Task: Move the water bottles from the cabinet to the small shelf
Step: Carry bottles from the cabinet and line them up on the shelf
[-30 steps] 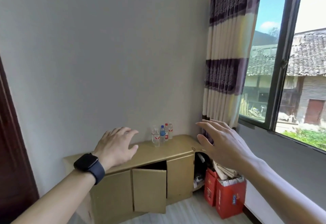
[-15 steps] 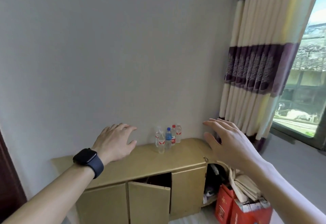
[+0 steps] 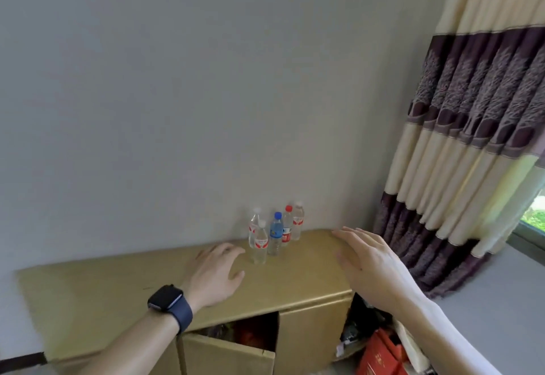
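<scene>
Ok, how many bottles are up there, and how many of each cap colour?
White caps: 3 (back-left bottle, front bottle, right-end bottle)
Blue cap: 1 (blue-cap bottle)
Red cap: 1 (red-cap bottle)
Total: 5 bottles, all standing on the cabinet

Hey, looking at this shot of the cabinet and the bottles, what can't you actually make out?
- Small shelf: nowhere in the head view.
- Labels on the water bottles: too small and blurred to read.
- Inside of the cabinet: dark behind the half-open door, cut off by the bottom edge.
- Left hand: unclear whether it touches the cabinet top or hovers.
- Red box: cut off by the bottom edge.
</scene>
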